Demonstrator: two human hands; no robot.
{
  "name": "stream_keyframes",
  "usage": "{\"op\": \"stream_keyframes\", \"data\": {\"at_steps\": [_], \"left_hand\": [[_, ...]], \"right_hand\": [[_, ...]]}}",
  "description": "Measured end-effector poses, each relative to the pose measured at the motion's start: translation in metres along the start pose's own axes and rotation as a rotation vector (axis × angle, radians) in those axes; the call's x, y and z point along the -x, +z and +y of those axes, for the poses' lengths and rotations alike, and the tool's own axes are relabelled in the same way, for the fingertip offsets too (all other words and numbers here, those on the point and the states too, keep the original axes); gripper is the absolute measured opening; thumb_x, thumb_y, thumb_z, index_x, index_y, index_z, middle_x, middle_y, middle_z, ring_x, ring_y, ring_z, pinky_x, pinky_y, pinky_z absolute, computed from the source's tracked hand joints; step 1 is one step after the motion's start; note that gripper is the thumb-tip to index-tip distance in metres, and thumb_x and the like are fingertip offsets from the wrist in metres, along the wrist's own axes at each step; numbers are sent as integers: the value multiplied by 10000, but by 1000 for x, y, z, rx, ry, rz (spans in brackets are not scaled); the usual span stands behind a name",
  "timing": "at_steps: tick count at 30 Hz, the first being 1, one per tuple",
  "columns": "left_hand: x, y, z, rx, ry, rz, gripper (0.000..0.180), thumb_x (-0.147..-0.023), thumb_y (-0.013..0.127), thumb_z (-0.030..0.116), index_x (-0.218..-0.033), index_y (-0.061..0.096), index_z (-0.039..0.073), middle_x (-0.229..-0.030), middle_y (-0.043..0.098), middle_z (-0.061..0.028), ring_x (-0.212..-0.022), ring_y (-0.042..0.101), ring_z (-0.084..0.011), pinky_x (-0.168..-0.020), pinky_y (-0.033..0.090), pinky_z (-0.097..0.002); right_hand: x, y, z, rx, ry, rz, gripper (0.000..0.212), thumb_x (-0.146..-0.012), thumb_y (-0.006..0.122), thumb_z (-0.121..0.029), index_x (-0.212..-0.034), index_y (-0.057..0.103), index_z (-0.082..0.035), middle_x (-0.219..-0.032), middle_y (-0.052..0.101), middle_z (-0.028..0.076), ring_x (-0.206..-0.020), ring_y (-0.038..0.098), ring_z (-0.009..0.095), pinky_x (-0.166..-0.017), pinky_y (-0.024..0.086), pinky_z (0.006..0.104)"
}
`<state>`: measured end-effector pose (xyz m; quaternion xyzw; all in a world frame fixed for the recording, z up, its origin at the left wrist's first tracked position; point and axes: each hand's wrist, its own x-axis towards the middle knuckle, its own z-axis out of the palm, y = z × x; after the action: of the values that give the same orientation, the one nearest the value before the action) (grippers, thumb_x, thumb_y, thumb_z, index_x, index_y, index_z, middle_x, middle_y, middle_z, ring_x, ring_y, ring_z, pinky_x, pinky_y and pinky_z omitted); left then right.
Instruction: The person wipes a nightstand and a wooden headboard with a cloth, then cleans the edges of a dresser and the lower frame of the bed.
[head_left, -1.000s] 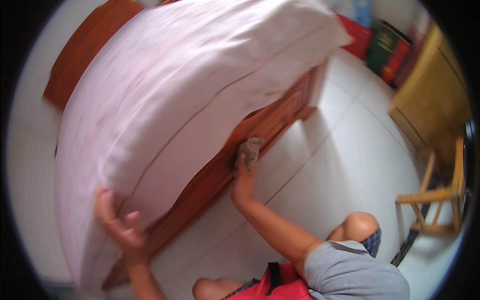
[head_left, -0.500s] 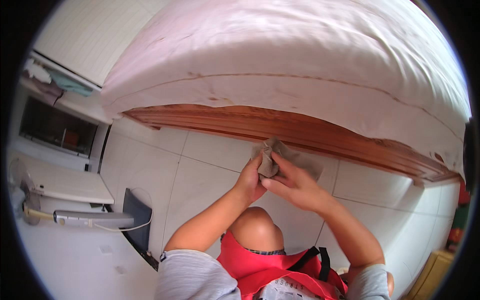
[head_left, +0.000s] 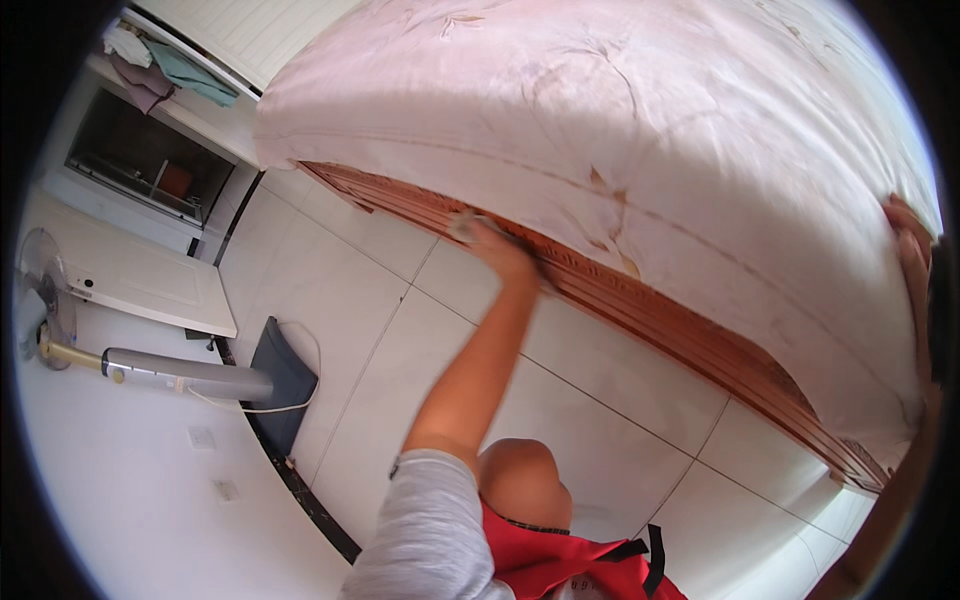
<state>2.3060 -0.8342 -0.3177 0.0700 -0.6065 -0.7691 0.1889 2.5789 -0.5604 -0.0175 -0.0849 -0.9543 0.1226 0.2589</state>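
My left hand (head_left: 497,250) holds a grey-brown cloth (head_left: 462,226) against the carved reddish-brown wooden bed rail (head_left: 640,315). Part of the cloth is hidden behind the hand, and its edge is slightly blurred. Over at the far right rim, my right hand (head_left: 908,232) rests on the pale pink bed sheet (head_left: 720,190). Its fingers lie on the fabric with no object seen in them, and a dark edge covers part of that arm.
A standing fan (head_left: 185,372) with a dark base and white cord is at the left, beside a white door (head_left: 150,275). Folded clothes (head_left: 185,72) lie on a shelf at upper left. Pale floor tiles (head_left: 590,400) run below the rail.
Both hands were together on the cloth in front of me. The left has carried it forward to the bed rail; the right has let go and moved to the bed at far right.
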Motion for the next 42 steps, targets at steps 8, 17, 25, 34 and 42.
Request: {"op": "stream_keyframes", "data": {"at_steps": [8, 17, 25, 34, 42], "left_hand": [[-163, -51, 45, 187, -86, -46, 588, -878, 339, 478, -1251, 363, 25, -1243, 435, -122, -1096, 444, -271, -880, 392, -384], [-91, -8, 78, 103, 5, -95, 554, -915, 369, 399, -1316, 263, 31, -1308, 371, -122, -1141, 420, -226, -941, 373, -349], [-102, -23, 42, 243, -71, -190, 569, -913, 359, 415, -1339, 198, 74, -1291, 375, -137, -1151, 408, -261, -968, 350, -391], [-87, 3, 144, -177, 32, -48, 597, -908, 402, 345, -1353, 152, 35, -1381, 212, -157, -1223, 311, -267, -1019, 281, -402], [-101, 5, 212, -161, 642, 10, 599, -881, 468, 335, -1328, 243, 5, -1341, 284, -172, -1229, 305, -286, -1007, 271, -403]], "right_hand": [[16, 23, 32, 168, -13, -288, 371, -937, 307, -223, -1267, 438, -114, -1362, 364, 87, -1277, 316, 228, -1054, 259, 378], [-22, 2, -32, 213, 205, -259, 297, -819, 407, -153, -1017, 491, 52, -1223, 448, 244, -1163, 391, 405, -982, 301, 436], [-43, 6, -36, 33, 139, -245, 239, -714, 475, -101, -899, 490, 48, -1129, 488, 261, -1026, 440, 433, -900, 354, 433], [-144, -3, -111, -68, -333, -172, 147, -730, 637, -128, -673, 542, -32, -663, 572, 103, -675, 562, 289, -617, 445, 398], [-174, 99, -106, -257, -753, -490, 290, -830, 529, -261, -1004, 596, -39, -855, 594, 150, -842, 566, 292, -730, 450, 358]]}}
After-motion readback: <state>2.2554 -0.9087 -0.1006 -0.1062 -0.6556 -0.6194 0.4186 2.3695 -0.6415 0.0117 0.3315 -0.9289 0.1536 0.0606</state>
